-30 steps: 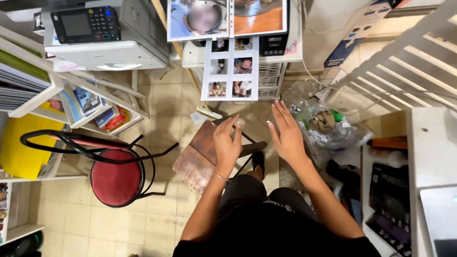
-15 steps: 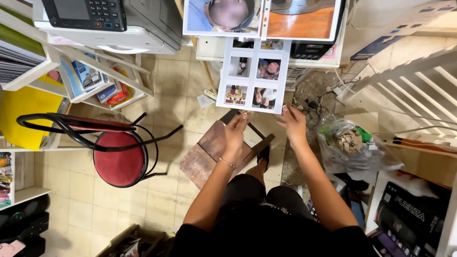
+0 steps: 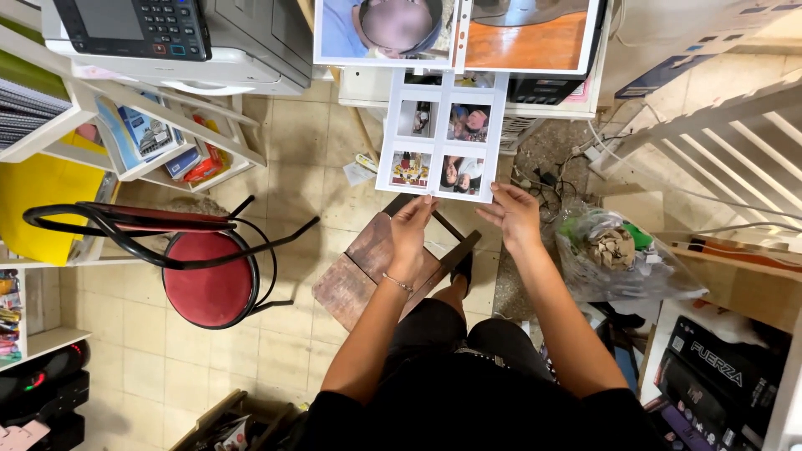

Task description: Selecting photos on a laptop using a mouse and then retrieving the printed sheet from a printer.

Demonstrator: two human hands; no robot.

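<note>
A white sheet of several small photo prints (image 3: 443,138) hangs down from a printer or shelf edge in front of me. My left hand (image 3: 412,221) pinches its lower left edge. My right hand (image 3: 514,213) touches its lower right corner with the fingers spread. Two large colour prints (image 3: 455,32) lie above the sheet. Below my hands stands a worn wooden stool (image 3: 368,271) on the tiled floor.
A red round chair with a black metal frame (image 3: 205,280) stands to the left. A grey office printer (image 3: 175,38) sits on a shelf at top left. A clear plastic bag of waste (image 3: 622,255), cables and a white railing (image 3: 727,142) are on the right.
Both hands rose from above the stool up to the bottom edge of the photo sheet. The view shifted so the sheet and prints hang nearer the middle.
</note>
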